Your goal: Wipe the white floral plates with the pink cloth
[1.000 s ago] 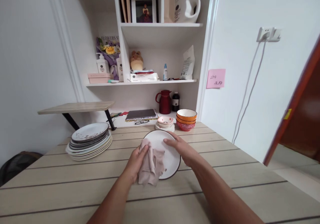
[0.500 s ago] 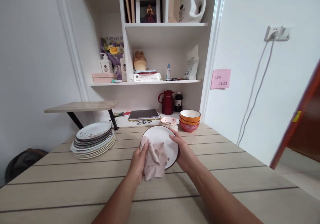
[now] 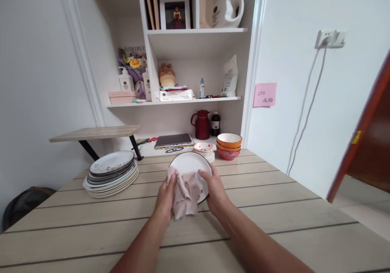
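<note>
One slip of the crumpled pink cloth [image 3: 185, 196], clamped by fingers of the left hand [image 3: 164, 199], could drop the round, white, dark-rimmed plate [image 3: 189, 163] the right hand [image 3: 217, 191] clamps.

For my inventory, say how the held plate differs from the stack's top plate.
The held plate is tilted between left hand and right hand; the top plate lies on the stack. A cloth covers part of the held plate; the top plate is uncovered. Both are white with dark rims.
</note>
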`<control>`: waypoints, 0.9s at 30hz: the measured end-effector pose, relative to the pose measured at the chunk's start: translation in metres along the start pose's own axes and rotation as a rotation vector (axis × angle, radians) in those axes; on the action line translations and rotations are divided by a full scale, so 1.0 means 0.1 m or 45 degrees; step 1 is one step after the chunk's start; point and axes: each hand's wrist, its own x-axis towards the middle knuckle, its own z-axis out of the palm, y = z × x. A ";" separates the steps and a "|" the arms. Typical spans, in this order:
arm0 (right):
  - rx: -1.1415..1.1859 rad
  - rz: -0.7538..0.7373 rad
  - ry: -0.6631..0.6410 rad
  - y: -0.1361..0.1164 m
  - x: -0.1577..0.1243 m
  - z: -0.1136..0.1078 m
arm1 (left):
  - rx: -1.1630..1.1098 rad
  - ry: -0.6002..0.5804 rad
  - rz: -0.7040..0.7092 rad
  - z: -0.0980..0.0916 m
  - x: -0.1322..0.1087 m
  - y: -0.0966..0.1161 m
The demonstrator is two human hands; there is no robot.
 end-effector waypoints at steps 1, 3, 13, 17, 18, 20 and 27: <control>0.012 -0.002 -0.006 0.02 -0.03 0.02 | -0.015 -0.006 -0.004 0.01 -0.01 0.01; -0.002 0.018 -0.034 0.07 -0.09 0.05 | -0.051 -0.010 -0.004 0.02 -0.03 0.04; -0.207 0.004 0.028 0.06 -0.04 0.03 | 0.068 -0.021 0.004 0.04 -0.01 0.00; -0.386 -0.127 -0.041 -0.11 0.14 -0.13 | 0.165 -0.111 -0.015 0.05 -0.02 -0.02; -0.440 -0.159 -0.093 -0.17 0.17 -0.17 | 0.197 -0.127 -0.007 0.05 -0.02 -0.02; -0.518 -0.124 -0.210 -0.33 0.22 -0.25 | 0.271 -0.165 0.006 0.05 -0.05 0.01; -0.747 0.175 -0.474 -0.76 0.19 -0.45 | 0.467 -0.431 -0.108 0.02 -0.17 0.14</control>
